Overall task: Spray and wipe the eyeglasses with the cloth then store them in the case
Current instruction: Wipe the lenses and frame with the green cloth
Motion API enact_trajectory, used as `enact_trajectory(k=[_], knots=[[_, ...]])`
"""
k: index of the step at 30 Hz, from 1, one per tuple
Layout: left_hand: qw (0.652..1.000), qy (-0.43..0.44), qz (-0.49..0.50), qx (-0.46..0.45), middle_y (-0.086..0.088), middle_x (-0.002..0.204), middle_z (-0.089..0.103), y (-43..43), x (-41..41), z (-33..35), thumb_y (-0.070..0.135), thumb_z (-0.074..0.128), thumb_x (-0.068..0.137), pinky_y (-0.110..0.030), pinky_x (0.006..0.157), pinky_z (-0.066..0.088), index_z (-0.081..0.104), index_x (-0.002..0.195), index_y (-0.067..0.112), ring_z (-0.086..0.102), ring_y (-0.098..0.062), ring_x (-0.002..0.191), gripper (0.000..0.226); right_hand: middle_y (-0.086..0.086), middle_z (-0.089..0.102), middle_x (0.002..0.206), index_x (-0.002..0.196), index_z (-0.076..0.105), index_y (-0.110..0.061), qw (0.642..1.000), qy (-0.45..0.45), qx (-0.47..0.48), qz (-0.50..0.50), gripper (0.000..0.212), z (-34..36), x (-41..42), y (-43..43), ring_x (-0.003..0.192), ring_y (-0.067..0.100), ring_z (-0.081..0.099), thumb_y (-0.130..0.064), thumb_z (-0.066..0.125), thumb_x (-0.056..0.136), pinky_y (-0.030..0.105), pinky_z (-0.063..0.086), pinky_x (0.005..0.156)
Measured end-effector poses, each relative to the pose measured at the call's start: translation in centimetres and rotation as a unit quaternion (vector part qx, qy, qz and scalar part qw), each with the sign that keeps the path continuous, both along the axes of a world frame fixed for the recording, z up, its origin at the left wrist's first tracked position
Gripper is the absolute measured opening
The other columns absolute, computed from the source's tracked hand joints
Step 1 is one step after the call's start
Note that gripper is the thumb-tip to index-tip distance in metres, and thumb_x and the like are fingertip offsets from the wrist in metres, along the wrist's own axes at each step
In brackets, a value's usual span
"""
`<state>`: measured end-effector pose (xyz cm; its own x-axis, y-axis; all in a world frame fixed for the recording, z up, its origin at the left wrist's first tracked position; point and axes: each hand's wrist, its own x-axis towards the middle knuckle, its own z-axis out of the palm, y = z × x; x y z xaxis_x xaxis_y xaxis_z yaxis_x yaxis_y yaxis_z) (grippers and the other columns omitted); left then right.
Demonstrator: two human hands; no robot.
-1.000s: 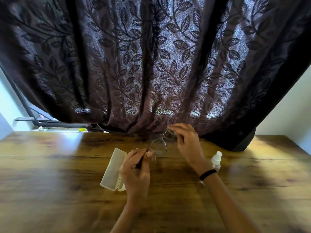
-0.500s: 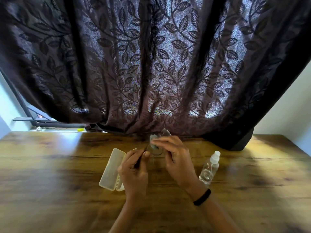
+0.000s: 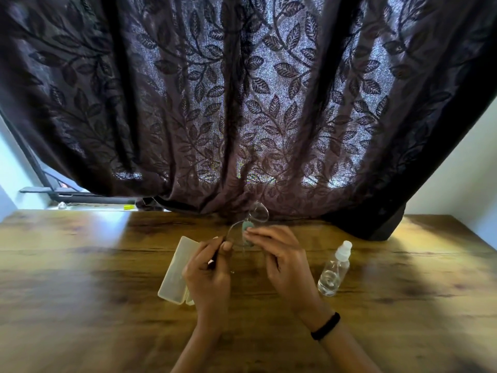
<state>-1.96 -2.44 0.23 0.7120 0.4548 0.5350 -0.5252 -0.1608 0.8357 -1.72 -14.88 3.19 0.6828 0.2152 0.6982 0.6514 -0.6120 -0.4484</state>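
Observation:
The eyeglasses (image 3: 258,214) with thin clear rims are held up above the wooden table (image 3: 80,278). My left hand (image 3: 208,273) grips them by a dark temple near the left lens. My right hand (image 3: 282,257) pinches a small pale green cloth (image 3: 247,228) against the near lens. The far lens stands free above my fingers. The white case (image 3: 174,270) lies open on the table just left of my left hand. A clear spray bottle (image 3: 334,269) with a white cap stands to the right of my right hand.
A dark leaf-patterned curtain (image 3: 242,103) hangs over the back edge of the table, close behind the glasses. A window ledge (image 3: 80,197) shows at the back left. A white wall (image 3: 462,170) is at the right.
My right hand has moved from the far lens to the near lens and now presses the cloth on it. The left hand has kept its grip. The bottle has come into full view.

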Motion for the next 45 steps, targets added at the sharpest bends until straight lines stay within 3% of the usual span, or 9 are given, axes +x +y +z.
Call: enact_trajectory(k=[7, 18, 22, 26, 29, 32, 36, 41, 45], knots=[[1.0, -0.018, 0.007, 0.016, 0.008, 0.077, 0.064, -0.2, 0.0, 0.4, 0.006, 0.062, 0.078, -0.01, 0.061, 0.046, 0.064, 0.082, 0.024, 0.06, 0.002, 0.071, 0.019, 0.001, 0.068, 0.109, 0.107, 0.067, -0.011, 0.999, 0.016, 0.007, -0.03, 0.042, 1.0, 1.1, 0.1, 0.105, 0.007, 0.053, 0.016, 0.053, 0.078, 0.011, 0.04, 0.094], [0.999, -0.016, 0.031, 0.033, 0.004, 0.074, 0.06, 0.2, 0.4, 0.2, -0.008, 0.06, 0.078, -0.007, 0.061, 0.044, 0.065, 0.089, 0.01, 0.057, 0.005, 0.069, 0.022, 0.004, 0.068, 0.11, 0.107, 0.067, -0.009, 0.999, 0.016, 0.018, 0.039, 0.041, -0.1, -1.8, 1.3, 0.105, 0.005, 0.054, 0.015, 0.054, 0.077, 0.015, 0.045, 0.093], [0.998, -0.019, 0.033, 0.045, 0.004, 0.076, 0.06, 0.1, 0.3, 0.4, -0.013, 0.06, 0.076, -0.005, 0.063, 0.044, 0.065, 0.09, 0.009, 0.056, 0.007, 0.071, 0.026, -0.005, 0.069, 0.106, 0.102, 0.069, -0.014, 0.978, 0.108, 0.145, 0.106, 0.039, 0.9, -1.4, 1.1, 0.104, 0.004, 0.06, 0.014, 0.054, 0.08, 0.017, 0.049, 0.087], [0.998, -0.015, 0.039, 0.053, 0.008, 0.074, 0.06, 0.3, 0.4, 0.7, -0.01, 0.062, 0.077, -0.005, 0.062, 0.044, 0.067, 0.085, 0.007, 0.056, 0.008, 0.07, 0.02, 0.002, 0.069, 0.105, 0.103, 0.066, -0.009, 0.969, 0.069, 0.233, 0.042, 0.029, 1.9, 0.7, -0.8, 0.097, 0.005, 0.064, 0.009, 0.057, 0.082, 0.014, 0.052, 0.08], [0.998, -0.006, 0.021, 0.065, 0.003, 0.073, 0.062, 0.3, 0.1, 0.4, -0.006, 0.063, 0.078, -0.007, 0.058, 0.044, 0.068, 0.083, 0.005, 0.058, 0.003, 0.07, 0.013, 0.002, 0.068, 0.105, 0.104, 0.067, -0.009, 0.982, 0.052, 0.167, -0.065, 0.026, 2.4, 3.2, -2.5, 0.099, 0.012, 0.062, 0.005, 0.057, 0.084, 0.023, 0.052, 0.085], [0.998, 0.0, 0.014, 0.069, -0.004, 0.073, 0.065, 0.0, -0.2, 0.4, 0.001, 0.063, 0.078, -0.007, 0.056, 0.044, 0.068, 0.084, 0.001, 0.06, 0.0, 0.07, 0.008, 0.005, 0.069, 0.105, 0.104, 0.068, -0.007, 0.988, 0.062, 0.1, -0.097, 0.028, 2.1, 4.5, -3.1, 0.102, 0.015, 0.059, 0.008, 0.056, 0.084, 0.028, 0.05, 0.089], [0.998, 0.009, 0.021, 0.06, -0.004, 0.073, 0.063, 0.0, 0.1, 0.7, -0.006, 0.062, 0.078, -0.006, 0.055, 0.043, 0.068, 0.084, -0.001, 0.058, 0.003, 0.068, 0.01, 0.002, 0.068, 0.106, 0.105, 0.067, -0.009, 0.994, 0.032, 0.058, -0.092, 0.031, 0.5, 3.4, -2.3, 0.099, 0.011, 0.059, 0.009, 0.058, 0.081, 0.011, 0.046, 0.086], [0.998, 0.029, 0.007, 0.049, -0.016, 0.083, 0.066, -0.2, 0.3, -0.1, -0.005, 0.062, 0.078, -0.008, 0.058, 0.046, 0.069, 0.09, -0.002, 0.06, -0.006, 0.075, 0.014, 0.002, 0.067, 0.108, 0.106, 0.068, -0.01, 0.996, 0.022, 0.043, -0.075, 0.04, -0.1, 2.3, -0.7, 0.102, 0.011, 0.056, 0.016, 0.055, 0.078, 0.017, 0.045, 0.09], [0.999, 0.022, -0.003, 0.043, -0.01, 0.08, 0.066, -0.1, 0.1, 0.1, -0.002, 0.062, 0.078, -0.007, 0.056, 0.045, 0.068, 0.088, 0.003, 0.06, -0.002, 0.072, 0.013, 0.003, 0.067, 0.107, 0.106, 0.068, -0.009, 0.996, 0.014, 0.021, -0.085, 0.048, -0.1, 2.4, -0.9, 0.102, 0.012, 0.054, 0.021, 0.05, 0.073, 0.008, 0.039, 0.091]])
